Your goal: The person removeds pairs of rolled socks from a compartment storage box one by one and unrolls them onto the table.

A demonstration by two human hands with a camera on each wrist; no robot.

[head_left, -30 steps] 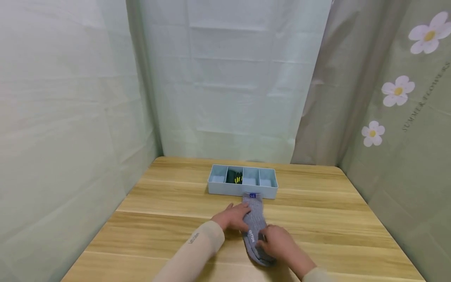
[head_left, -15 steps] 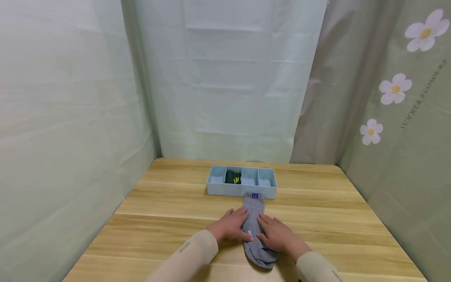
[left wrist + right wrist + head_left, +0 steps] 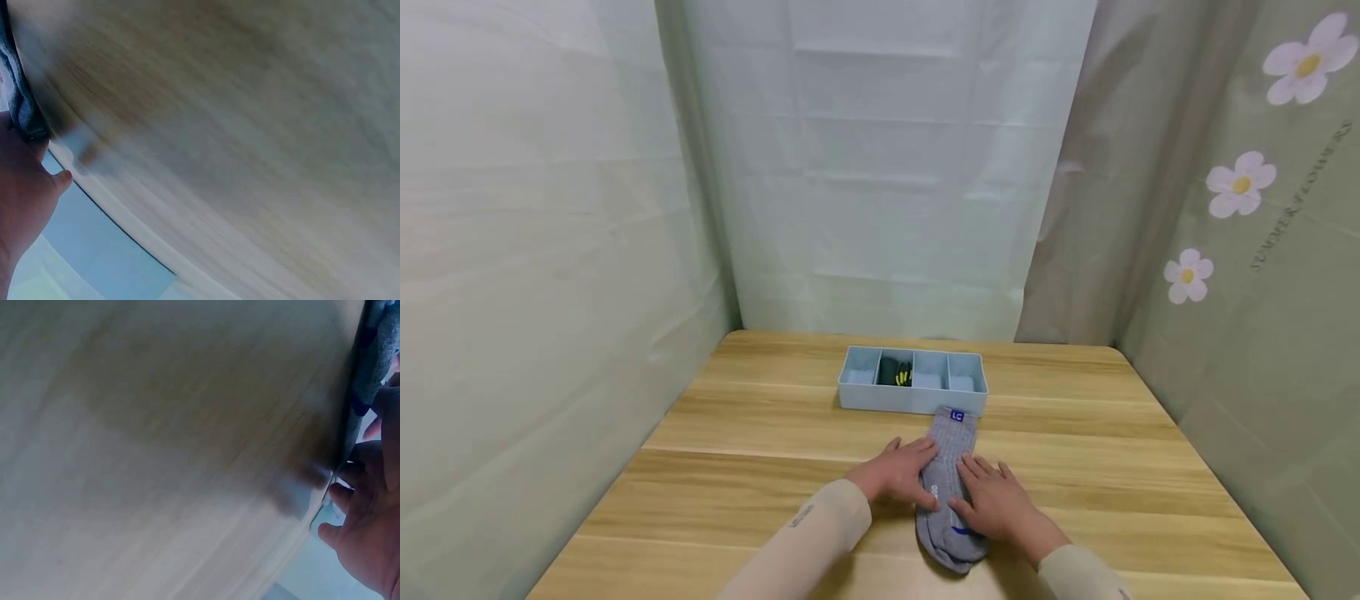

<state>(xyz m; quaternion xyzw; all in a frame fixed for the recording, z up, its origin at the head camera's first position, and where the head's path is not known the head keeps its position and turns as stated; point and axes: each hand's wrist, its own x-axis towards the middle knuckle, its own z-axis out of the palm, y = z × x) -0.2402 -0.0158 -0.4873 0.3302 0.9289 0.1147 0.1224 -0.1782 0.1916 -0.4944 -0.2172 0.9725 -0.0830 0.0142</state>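
A pair of grey ribbed socks (image 3: 951, 437) lies lengthwise on the wooden table, one layered on the other. A blue label marks the cuff at the far end, and the toes point toward me. On its left edge rests my left hand (image 3: 901, 477), fingers extended and thumb over the fabric. My right hand (image 3: 996, 503) lies with straight fingers on the right side of the foot part, partly covering it. Only a dark edge of the socks (image 3: 24, 103) appears beside my left hand in the left wrist view. The right wrist view shows the socks (image 3: 373, 359) above my right hand.
Just beyond the cuff stands a light blue box (image 3: 880, 398) with several compartments. Its second compartment from the left holds a dark green folded fabric item (image 3: 889, 371) with yellow marks. Pale curtains (image 3: 880, 208) surround the wooden table (image 3: 737, 500) at the back and sides.
My right hand has gone from bent fingers near the toe to lying flat higher up. The cuff end has shifted right, and a blue mark now shows near the toe.
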